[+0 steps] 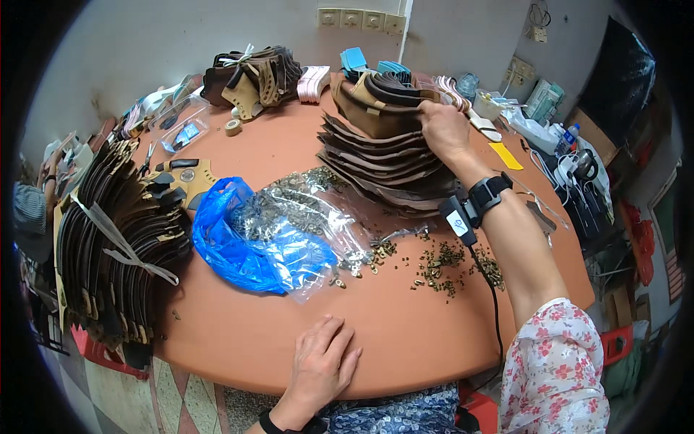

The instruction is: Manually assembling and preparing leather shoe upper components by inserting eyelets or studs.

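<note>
Soft, even daylight, faint shadows, sharp centre; fisheye bends the edges into a dark rim.

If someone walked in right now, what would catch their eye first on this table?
Probably the blue bag at the middle of the orange table, with a clear bag of metal bits lying across it and loose bits spilled to its right. Next, the fanned stack of brown leather pieces at the far side, where the right hand rests on top. The left hand lies flat at the near edge.
</note>
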Demonstrator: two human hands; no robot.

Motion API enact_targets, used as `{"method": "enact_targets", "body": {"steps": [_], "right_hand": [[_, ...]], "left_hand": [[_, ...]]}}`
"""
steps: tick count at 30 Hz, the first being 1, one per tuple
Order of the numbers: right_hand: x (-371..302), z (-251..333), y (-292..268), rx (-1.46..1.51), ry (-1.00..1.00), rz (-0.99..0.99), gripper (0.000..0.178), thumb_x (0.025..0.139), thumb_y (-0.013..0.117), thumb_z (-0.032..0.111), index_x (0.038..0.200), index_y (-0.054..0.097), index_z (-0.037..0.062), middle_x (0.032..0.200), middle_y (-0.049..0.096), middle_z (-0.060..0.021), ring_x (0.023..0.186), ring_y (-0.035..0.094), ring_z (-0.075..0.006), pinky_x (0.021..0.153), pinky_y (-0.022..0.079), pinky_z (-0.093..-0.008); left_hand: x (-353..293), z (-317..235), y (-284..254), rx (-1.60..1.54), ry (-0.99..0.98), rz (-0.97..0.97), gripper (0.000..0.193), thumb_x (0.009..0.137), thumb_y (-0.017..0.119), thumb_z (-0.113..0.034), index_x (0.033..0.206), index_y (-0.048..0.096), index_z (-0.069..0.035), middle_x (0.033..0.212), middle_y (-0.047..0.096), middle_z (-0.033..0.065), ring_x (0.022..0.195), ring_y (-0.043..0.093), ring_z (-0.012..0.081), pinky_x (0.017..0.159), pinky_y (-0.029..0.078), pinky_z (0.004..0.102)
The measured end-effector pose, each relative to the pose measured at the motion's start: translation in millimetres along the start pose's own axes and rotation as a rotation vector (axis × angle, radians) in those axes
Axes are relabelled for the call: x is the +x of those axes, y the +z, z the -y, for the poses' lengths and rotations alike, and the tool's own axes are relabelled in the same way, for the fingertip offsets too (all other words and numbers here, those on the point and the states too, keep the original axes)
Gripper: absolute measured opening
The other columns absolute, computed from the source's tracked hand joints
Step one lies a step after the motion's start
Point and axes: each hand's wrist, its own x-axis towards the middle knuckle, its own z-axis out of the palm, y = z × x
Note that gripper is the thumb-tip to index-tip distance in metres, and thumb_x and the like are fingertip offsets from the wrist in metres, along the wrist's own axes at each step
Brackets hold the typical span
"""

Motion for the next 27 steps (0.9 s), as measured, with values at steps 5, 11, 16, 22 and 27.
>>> {"method": "enact_targets", "body": {"steps": [5,11,16,22,27], "right_hand": [[9,-11,-24,0.330,0.097,-0.285,0.020,0.090,0.061,0.023,0.106,0.070,0.0145,0.079,0.069,-0.0134,0.075,0.067,-0.0290,0.070,0.052,-0.0361],[-48,5,-101,0.597,-0.003,-0.374,0.020,0.088,0.063,0.018,0.103,0.069,0.0068,0.072,0.066,-0.0152,0.062,0.064,-0.0244,0.060,0.048,-0.0350],[-174,22,-189,0.341,-0.265,-0.490,0.018,0.082,0.069,0.000,0.100,0.067,0.0003,0.069,0.059,-0.0100,0.053,0.049,-0.0139,0.050,0.040,-0.0271],[-304,25,-245,0.001,-0.556,-0.267,0.033,0.073,0.069,0.001,0.105,0.066,-0.0039,0.081,0.066,-0.0089,0.056,0.056,-0.0187,0.048,0.039,-0.0312],[-361,52,-234,0.023,-0.723,-0.154,0.021,0.075,0.068,0.012,0.093,0.068,0.0014,0.069,0.057,-0.0009,0.050,0.045,-0.0086,0.047,0.028,-0.0242]], "left_hand": [[0,-1,-1,-0.004,0.003,-0.004,0.034,0.077,0.074,-0.016,0.107,0.065,-0.004,0.119,0.059,0.0139,0.116,0.055,0.0339,0.094,0.042,0.0431],[-2,1,0,-0.017,-0.005,-0.021,0.033,0.078,0.073,-0.016,0.107,0.064,-0.003,0.119,0.059,0.0143,0.113,0.055,0.0344,0.092,0.043,0.0437],[-4,5,4,-0.036,0.003,-0.046,0.034,0.079,0.073,-0.019,0.108,0.064,-0.003,0.118,0.060,0.0150,0.110,0.056,0.0345,0.091,0.044,0.0437],[-7,0,-2,-0.589,-0.100,0.036,0.062,0.088,0.068,-0.029,0.138,0.044,-0.003,0.130,0.053,0.0191,0.114,0.055,0.0348,0.097,0.043,0.0440],[-19,-46,-18,-1.427,-0.187,0.222,0.086,0.092,0.061,-0.031,0.154,0.008,-0.005,0.146,0.036,0.0188,0.132,0.043,0.0276,0.107,0.037,0.0377]]}}
